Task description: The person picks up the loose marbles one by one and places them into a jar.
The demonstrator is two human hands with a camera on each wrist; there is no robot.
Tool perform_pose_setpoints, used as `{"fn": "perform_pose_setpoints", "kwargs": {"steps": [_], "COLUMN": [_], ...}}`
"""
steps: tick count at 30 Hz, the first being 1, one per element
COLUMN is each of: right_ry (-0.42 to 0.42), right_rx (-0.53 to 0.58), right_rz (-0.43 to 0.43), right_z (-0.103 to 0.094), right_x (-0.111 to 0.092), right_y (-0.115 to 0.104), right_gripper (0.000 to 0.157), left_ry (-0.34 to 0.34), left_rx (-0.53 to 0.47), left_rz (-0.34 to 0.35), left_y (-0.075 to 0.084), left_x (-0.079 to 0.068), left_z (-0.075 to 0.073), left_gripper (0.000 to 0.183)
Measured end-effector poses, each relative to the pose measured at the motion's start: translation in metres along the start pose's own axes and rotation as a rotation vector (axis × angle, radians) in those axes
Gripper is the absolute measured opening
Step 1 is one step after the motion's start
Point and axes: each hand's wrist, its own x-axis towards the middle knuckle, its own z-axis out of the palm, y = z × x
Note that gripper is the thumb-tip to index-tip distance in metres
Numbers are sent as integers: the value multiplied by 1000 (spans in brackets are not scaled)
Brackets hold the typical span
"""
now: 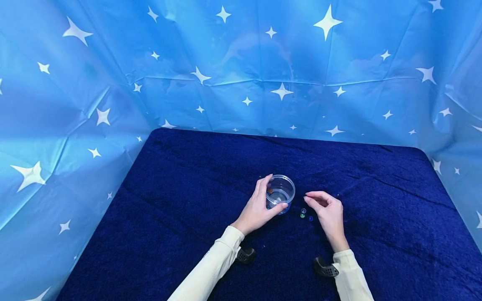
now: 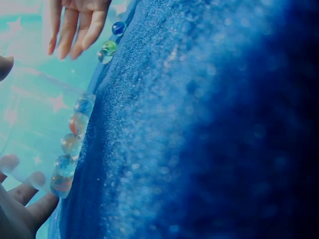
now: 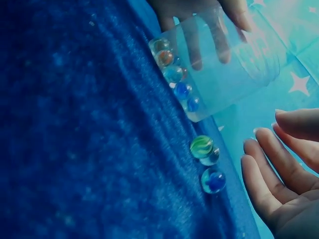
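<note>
My left hand [image 1: 257, 212] grips a clear plastic jar [image 1: 290, 189] from its left side, the thumb at the front and the fingers round the back. The jar stands upright on the cloth, its top uncovered. Several glass marbles [image 3: 173, 74] lie along its bottom in the right wrist view. Beside it, my right hand [image 1: 331, 214] hovers with thumb and fingers loosely bent; the right wrist view shows nothing between them. Just under that hand, three marbles rest on the cloth: a green-swirled one [image 3: 201, 146], a clear one [image 1: 303, 210] partly behind it, and a blue one [image 3: 213, 180].
A dark blue plush cloth [image 1: 180, 200] covers the table. Blue sheeting with white stars [image 1: 241, 50] hangs behind it and along both sides. Dark wrist devices [image 1: 246, 255] are worn at the sleeves.
</note>
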Motion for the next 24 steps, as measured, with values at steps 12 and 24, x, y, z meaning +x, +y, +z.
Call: {"fn": "perform_pose_setpoints", "kwargs": {"steps": [12,24], "right_ry": [-101,-128], "right_rx": [-70,-166], "right_rz": [20,-10], "right_z": [-2,-3], "right_x": [-2,-4], "right_y": [13,20], "right_gripper": [15,16], "left_ry": [0,-3], "left_rx": [5,-3], "left_rz": [-2,-1], "left_y": [-1,0], "left_x": [0,0], "left_z": [0,0], "left_gripper": [91,91]}}
